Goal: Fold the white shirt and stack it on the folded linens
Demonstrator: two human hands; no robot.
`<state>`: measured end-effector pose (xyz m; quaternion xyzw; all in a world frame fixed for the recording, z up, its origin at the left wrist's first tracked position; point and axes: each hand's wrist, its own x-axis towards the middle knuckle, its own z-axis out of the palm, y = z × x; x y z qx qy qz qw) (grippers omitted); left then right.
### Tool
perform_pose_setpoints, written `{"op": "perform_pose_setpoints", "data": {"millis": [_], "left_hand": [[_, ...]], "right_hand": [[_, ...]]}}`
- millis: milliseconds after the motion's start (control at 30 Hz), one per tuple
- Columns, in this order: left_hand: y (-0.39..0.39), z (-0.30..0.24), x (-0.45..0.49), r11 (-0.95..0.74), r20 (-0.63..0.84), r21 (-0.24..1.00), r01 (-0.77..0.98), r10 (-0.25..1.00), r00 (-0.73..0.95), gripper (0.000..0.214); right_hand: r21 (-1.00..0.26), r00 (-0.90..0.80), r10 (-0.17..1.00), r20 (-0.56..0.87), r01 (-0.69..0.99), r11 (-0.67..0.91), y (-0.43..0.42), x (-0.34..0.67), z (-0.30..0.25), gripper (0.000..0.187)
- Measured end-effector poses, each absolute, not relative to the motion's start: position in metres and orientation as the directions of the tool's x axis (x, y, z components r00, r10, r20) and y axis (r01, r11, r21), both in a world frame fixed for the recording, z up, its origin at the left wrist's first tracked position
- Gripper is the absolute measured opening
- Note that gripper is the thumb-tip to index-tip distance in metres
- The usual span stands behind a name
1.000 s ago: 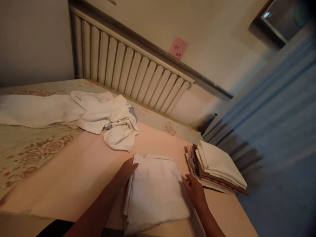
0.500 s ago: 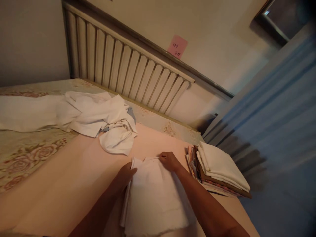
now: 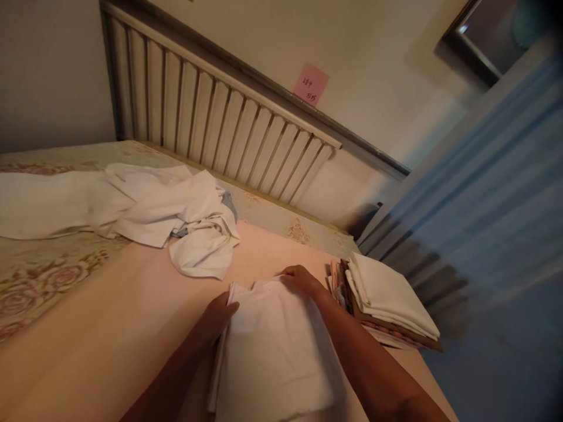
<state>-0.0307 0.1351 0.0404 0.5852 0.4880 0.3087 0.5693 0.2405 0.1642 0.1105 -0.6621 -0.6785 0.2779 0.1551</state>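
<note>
A folded white cloth (image 3: 272,346) hangs between my two hands over the pink sheet (image 3: 118,328). My left hand (image 3: 222,313) pinches its upper left corner, the thumb lying on the near face. At the upper right corner, my right hand (image 3: 299,278) grips the top edge with closed fingers. Several layers show along the cloth's left side, and its lower end runs out of view. Beyond my left hand lies a crumpled heap of white fabric (image 3: 176,205). Right of my right arm is a stack of folded cloths (image 3: 391,293), white on top with brown and patterned layers below.
A floral bedspread (image 3: 57,275) shows left of the pink sheet. Along the wall at the back runs a pale radiator (image 3: 211,111), with a pink note (image 3: 311,84) above it. Blue curtains (image 3: 492,246) hang on the right, near a dark-framed picture or mirror (image 3: 488,41).
Both hands keep hold of the white cloth, and its top edge has shifted slightly. The whole view has moved a little, so everything sits slightly further left.
</note>
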Motion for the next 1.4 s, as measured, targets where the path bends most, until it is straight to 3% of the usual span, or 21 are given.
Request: {"op": "perform_pose_setpoints", "data": {"millis": [300, 600, 867, 1000, 1200, 1400], "left_hand": [[0.135, 0.037, -0.029, 0.135, -0.190, 0.974, 0.184, 0.927, 0.324, 0.027], [0.136, 0.035, -0.030, 0.115, -0.181, 0.970, 0.213, 0.929, 0.324, 0.027], [0.136, 0.034, -0.030, 0.132, -0.187, 0.975, 0.179, 0.925, 0.332, 0.028], [0.137, 0.030, -0.030, 0.126, -0.177, 0.978, 0.167, 0.924, 0.340, 0.028], [0.140, 0.019, -0.027, 0.120, -0.179, 0.974, 0.193, 0.929, 0.324, 0.028], [0.138, 0.023, -0.027, 0.120, -0.170, 0.978, 0.173, 0.935, 0.311, 0.024]], "right_hand": [[-0.640, -0.056, 0.959, -0.278, 0.755, -0.142, 0.162, 0.233, 0.128, 0.021], [-0.666, -0.086, 0.945, -0.316, 0.730, -0.156, 0.159, 0.233, 0.129, 0.022], [-0.629, -0.128, 0.947, -0.295, 0.772, -0.091, 0.154, 0.232, 0.131, 0.028], [-0.575, -0.109, 0.950, -0.292, 0.814, -0.083, 0.157, 0.233, 0.124, 0.018], [-0.484, -0.038, 0.987, -0.159, 0.874, -0.044, 0.159, 0.229, 0.105, 0.009], [-0.391, -0.002, 0.993, 0.121, 0.919, 0.049, 0.127, 0.214, 0.089, 0.023]]}}
